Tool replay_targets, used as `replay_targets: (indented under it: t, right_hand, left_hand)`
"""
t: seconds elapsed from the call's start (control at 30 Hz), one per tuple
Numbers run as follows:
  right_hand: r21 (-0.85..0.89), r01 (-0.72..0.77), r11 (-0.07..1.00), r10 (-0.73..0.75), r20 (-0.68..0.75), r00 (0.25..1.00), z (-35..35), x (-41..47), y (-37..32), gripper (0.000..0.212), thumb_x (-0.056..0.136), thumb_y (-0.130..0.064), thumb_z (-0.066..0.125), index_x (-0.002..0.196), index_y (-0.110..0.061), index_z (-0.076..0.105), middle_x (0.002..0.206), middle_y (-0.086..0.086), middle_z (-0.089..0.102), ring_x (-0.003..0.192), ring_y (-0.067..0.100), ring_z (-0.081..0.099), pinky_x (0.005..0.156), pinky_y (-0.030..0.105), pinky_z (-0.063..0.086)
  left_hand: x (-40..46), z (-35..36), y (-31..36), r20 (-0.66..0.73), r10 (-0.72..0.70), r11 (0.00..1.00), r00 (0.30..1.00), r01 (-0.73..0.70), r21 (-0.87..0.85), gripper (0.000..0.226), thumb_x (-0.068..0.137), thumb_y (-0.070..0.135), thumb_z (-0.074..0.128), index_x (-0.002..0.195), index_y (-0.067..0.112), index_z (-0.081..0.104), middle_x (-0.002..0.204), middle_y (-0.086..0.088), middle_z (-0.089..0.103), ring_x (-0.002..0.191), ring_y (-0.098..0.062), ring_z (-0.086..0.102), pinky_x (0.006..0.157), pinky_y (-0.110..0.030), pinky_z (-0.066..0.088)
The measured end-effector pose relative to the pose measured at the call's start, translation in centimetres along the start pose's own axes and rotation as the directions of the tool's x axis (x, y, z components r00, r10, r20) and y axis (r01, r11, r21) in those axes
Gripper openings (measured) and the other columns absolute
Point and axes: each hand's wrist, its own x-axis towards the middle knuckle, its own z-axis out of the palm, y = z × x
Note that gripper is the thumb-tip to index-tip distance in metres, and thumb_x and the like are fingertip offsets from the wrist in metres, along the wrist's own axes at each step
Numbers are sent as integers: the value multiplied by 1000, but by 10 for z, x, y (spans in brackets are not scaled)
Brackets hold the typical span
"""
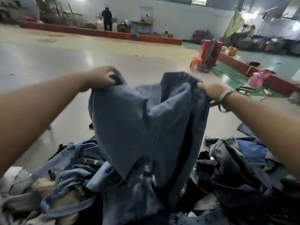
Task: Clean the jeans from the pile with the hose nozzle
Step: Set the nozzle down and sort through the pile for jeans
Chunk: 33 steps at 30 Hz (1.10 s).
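Open floor [68, 51] ahead and to the left — unobstructed. The clothes pile [235, 172] fills the near ground; raised jeans [138, 120] block the centre. An orange chair [197, 60] and red curb [276, 82] stand right.

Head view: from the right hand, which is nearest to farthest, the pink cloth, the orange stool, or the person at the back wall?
From the right hand:
1. Pink cloth, just to its right.
2. Orange stool, up and slightly left.
3. Person, far left by the wall.

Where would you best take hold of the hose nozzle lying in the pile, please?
Grip the black barrel of the hose nozzle beside its red button, coming from above. It lies flat on the jeans pile with that end exposed, while the ribbed end runs under the held jeans.
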Motion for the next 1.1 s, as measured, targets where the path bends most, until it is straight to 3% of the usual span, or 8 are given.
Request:
replay_targets:
  t: [0.13,0.47,0.63,0.73,0.8,0.9,1.0,1.1]
  right_hand:
    - [-52,-167,985,174,213,961,29,18,53,22,97,-30,55,84,-11,59,81,8,59,67,21,54,53,29,48]
    - [-201,-123,972,128,15,992,127,44,155,68,93,-43,58,144,-4,37,145,21,42,133,36,41,108,41,33]
    - [-600,417,683,-110,480,870,242,-63,246,45,93,-37,52,134,-17,50,133,7,48,123,28,46,105,36,34]
    - [-600,560,571,66,713,698,297,-111,284,71,85,-37,63,146,-16,32,150,12,29,140,29,27,117,48,11]
    - [-646,614,453,128,728,673,308,-125,296,91,76,-35,74,152,-25,24,158,12,22,146,28,19,114,60,1]
    - [-652,672,350,26,724,689,309,-127,310,34,67,-36,62,98,-39,76,102,2,74,95,19,70,92,57,40]
    - [-683,627,375,-57,658,751,307,-111,315,16,65,-31,57,53,-28,68,61,-10,61,58,13,61,50,33,53]
    - [-619,645,448,-170,649,741,289,-90,295,10,64,-28,73,71,-23,68,80,-5,64,72,18,63,54,29,51]
  left_hand:
    - [-12,41,-58,198,-144,989,970,146,1,41,89,1,50,127,18,52,127,-13,55,114,-27,51,96,-35,41]
    - [-2,167,-161,72,-353,930,933,359,-83,60,93,27,59,142,1,36,144,-26,40,130,-39,41,107,-46,36]
    - [-96,266,-218,390,-456,862,800,287,417,51,83,46,63,118,10,55,127,-11,58,113,-26,55,89,-30,44]
    - [-130,305,-226,274,-591,770,759,431,470,104,72,56,71,147,11,14,153,-15,17,139,-31,26,109,-39,33]
    - [-138,316,-226,167,-672,712,722,566,415,131,66,59,76,148,16,-17,157,-16,-10,146,-32,3,116,-44,21]
    - [-142,318,-236,138,-701,683,700,603,412,141,60,65,76,147,14,-22,157,-16,-6,146,-31,6,117,-42,19]
    - [-147,310,-239,148,-592,723,792,440,532,137,58,69,72,150,16,-14,155,-16,0,144,-33,12,116,-42,20]
    - [-156,309,-238,129,-166,801,978,58,595,133,33,49,86,147,20,24,149,-24,29,134,-40,36,105,-54,37]
